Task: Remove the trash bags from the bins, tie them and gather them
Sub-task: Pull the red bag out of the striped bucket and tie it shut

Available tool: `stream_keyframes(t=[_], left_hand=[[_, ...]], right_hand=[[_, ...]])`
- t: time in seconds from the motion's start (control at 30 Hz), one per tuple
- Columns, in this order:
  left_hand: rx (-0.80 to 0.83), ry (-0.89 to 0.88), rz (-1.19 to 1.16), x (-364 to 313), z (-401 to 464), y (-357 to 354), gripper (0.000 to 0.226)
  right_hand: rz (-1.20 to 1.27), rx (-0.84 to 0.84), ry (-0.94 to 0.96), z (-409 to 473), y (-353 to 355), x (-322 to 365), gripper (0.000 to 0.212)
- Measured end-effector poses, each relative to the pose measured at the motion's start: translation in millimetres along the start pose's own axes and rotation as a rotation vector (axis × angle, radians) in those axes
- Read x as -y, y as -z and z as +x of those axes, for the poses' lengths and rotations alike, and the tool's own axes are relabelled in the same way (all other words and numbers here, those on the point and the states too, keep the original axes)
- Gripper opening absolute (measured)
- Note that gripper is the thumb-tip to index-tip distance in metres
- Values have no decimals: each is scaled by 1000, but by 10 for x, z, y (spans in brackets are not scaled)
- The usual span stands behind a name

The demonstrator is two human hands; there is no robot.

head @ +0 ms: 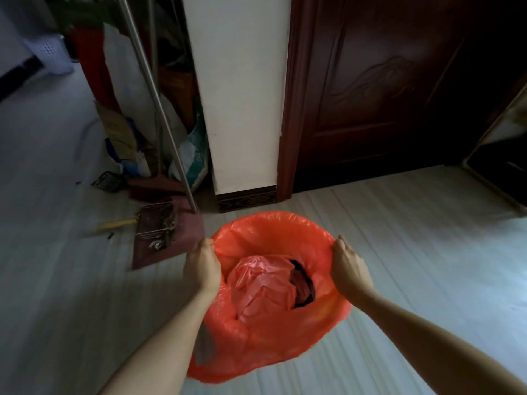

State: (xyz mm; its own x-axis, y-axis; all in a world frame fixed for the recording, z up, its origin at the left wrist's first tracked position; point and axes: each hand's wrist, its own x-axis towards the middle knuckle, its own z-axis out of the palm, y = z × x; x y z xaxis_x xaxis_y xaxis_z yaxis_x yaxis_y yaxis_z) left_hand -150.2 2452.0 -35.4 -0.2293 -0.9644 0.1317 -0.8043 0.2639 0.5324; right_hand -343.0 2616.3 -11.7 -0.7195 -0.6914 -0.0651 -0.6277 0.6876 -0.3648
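Gripping trash bag (273, 332) rim, both hands (203, 266)

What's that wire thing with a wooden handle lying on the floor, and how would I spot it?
Start at the white pillar beside the dark wooden door, then follow the metal pole leaning left of it down to the floor. There a wire grill rack lies on a maroon dustpan. Its pale wooden handle, pointing left, sets it apart.
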Motion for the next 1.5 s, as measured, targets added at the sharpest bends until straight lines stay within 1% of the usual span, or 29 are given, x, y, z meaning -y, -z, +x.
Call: stream_keyframes(t=[0.07,0.17,0.23,0.27,0.3,0.33,0.37,0.43,0.5,0.57,0.63,0.7,0.73,0.77,0.83,0.87,0.93,0.97,1.03,1.07,1.13,1.2,1.27,1.3,1.37,1.43,1.5], left_hand=[[0,-108,63,-10,-37,-3,14],[-6,-292,139,-42,-60,5,24],[25,-378,178,-112,-64,17,31],[38,-411,201,-162,-59,14,31],[52,-444,232,-208,-62,2,27],[85,-462,259,-265,-56,-22,24],[114,-476,300,-339,-37,-37,31],[188,-493,430,-476,41,-59,48],[294,-467,548,-599,113,-60,47],[345,-433,571,-670,115,-69,44],[357,-393,551,-711,77,-107,46],[323,-371,513,-711,34,-180,52],[273,-385,510,-702,36,-236,52],[210,-412,497,-688,25,-273,47],[103,-479,460,-668,68,-335,36],[60,-519,454,-645,105,-374,39],[-2,-567,424,-589,184,-484,49],[-26,-586,401,-568,225,-532,50],[-74,-613,326,-592,303,-607,42],[-93,-617,289,-615,334,-640,37],[-120,-622,247,-684,385,-674,31],[-139,-616,201,-757,445,-710,32],[-117,-599,154,-822,506,-754,34],[-94,-593,145,-842,525,-767,34],[-13,-614,148,-827,540,-772,31],[60,-679,142,-754,526,-734,28],[93,-735,183,-674,452,-608,33]], right_hand=[[-62,34,95,-32,27,-24,27],[-77,62,196,-39,23,-42,24],[-43,55,204,-41,3,-35,18],[-21,51,186,-47,2,-21,16],[-4,57,162,-58,-3,-17,17],[-4,69,152,-63,-5,-18,21],[-9,84,153,-56,-7,-27,28],[-27,84,161,-12,-1,-26,51],[-67,51,160,65,-26,-2,69],[-144,31,123,146,-57,77,73],[-259,-33,149,227,-88,130,72],[-381,-72,204,320,-131,149,69],[-409,-119,232,392,-175,134,62],[-413,-142,274,450,-201,115,51],[-422,-226,388,555,-253,70,20],[-407,-263,448,592,-295,44,18],[-374,-321,542,647,-373,4,30],[-368,-348,569,667,-393,-6,31],[-364,-406,612,734,-425,-34,27],[-350,-434,609,772,-425,-50,24],[-294,-474,543,832,-428,-82,22],[-264,-484,476,875,-451,-106,32],[-266,-490,420,897,-455,-95,41],[-263,-499,403,912,-443,-83,40],[-236,-489,389,925,-428,-68,31],[-210,-440,376,897,-420,-83,24],[-200,-375,350,797,-361,-86,17]])
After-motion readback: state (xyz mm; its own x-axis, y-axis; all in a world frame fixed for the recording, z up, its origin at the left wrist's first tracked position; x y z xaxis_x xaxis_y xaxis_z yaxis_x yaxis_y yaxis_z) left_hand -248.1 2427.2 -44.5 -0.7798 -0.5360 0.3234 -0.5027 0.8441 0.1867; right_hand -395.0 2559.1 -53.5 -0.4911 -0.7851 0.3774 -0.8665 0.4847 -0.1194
